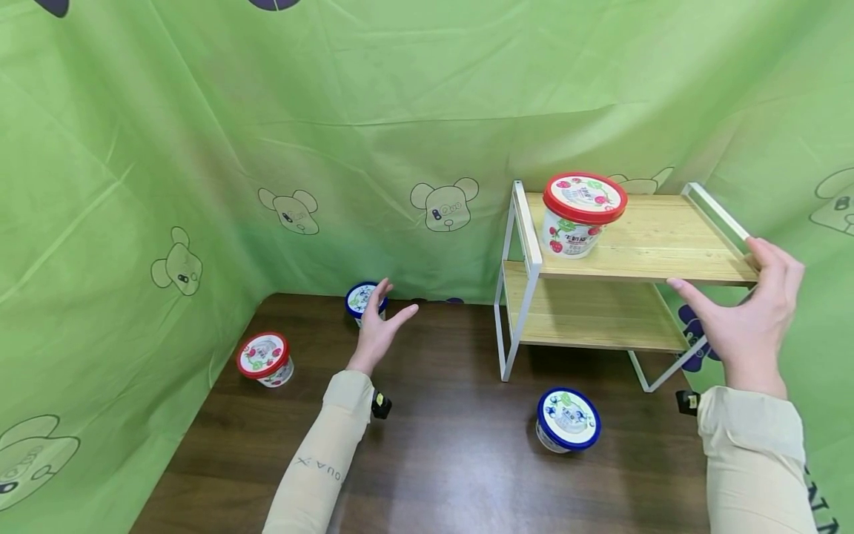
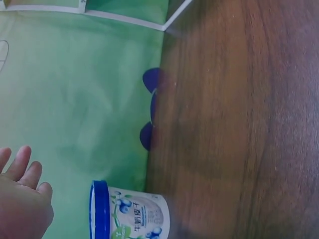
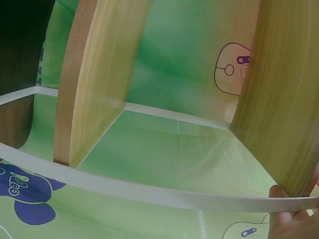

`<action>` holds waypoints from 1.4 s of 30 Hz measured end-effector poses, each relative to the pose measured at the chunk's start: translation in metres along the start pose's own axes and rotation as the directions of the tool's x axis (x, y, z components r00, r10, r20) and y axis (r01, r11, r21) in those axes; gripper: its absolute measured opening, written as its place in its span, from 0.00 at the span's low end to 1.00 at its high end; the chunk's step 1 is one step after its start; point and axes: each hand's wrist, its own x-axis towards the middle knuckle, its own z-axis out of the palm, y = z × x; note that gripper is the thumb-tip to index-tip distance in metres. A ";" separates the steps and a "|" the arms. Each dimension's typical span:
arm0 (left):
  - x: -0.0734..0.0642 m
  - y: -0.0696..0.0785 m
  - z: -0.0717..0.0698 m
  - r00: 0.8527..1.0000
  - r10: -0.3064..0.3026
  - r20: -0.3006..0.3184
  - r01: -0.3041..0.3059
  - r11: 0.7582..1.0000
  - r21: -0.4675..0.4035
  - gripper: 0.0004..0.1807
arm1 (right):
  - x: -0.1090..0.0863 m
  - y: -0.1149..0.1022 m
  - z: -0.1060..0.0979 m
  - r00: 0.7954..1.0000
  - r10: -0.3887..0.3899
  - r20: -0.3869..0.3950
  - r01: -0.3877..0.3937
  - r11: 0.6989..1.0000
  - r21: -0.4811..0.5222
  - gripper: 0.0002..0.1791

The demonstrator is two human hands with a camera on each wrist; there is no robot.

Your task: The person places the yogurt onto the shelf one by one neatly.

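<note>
My left hand [image 1: 376, 337] is raised with fingers and thumb spread, holding nothing. It overlaps a blue-lidded blueberry yogurt tub [image 1: 360, 298] at the back of the table, and the left wrist view shows fingers beside that tub [image 2: 137, 214]. My right hand [image 1: 757, 315] is at the right front corner of the two-tier shelf [image 1: 660, 237]. Its thumb and fingers are spread wide, fingertips right at the white frame and board edge. A red-lidded strawberry tub [image 1: 577, 230] stands on the top board's left side. In the right wrist view, fingertips [image 3: 276, 191] show by the frame [image 3: 149, 191].
Another red-lidded tub [image 1: 267, 360] stands at the table's left. A blue-lidded tub [image 1: 567, 420] is in front of the shelf. Dark wood table [image 1: 440, 445] lies below; green cloth [image 1: 373, 148] with bear prints hangs behind and along both sides.
</note>
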 end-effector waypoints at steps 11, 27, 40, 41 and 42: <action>0.007 -0.004 -0.011 1.000 -0.026 -0.018 0.025 0.999 -0.041 0.51 | 0.000 0.004 0.001 1.000 0.009 0.014 -0.009 1.000 -0.006 0.50; 0.026 -0.002 -0.025 0.999 -0.013 -0.035 0.015 0.999 0.050 0.52 | 0.000 0.005 0.001 1.000 0.010 0.016 -0.010 1.000 -0.009 0.50; 0.040 0.002 -0.038 0.997 -0.070 -0.041 0.076 0.983 0.167 0.56 | 0.000 0.000 0.001 1.000 0.005 0.005 -0.005 1.000 0.006 0.50; 0.040 0.002 -0.038 0.996 -0.076 -0.041 0.082 0.982 0.168 0.56 | 0.000 0.000 0.001 1.000 0.004 0.003 -0.004 1.000 0.009 0.49; 0.041 0.001 -0.038 0.996 -0.079 -0.039 0.085 0.982 0.170 0.56 | 0.000 0.000 0.001 1.000 0.003 0.000 -0.003 1.000 0.011 0.49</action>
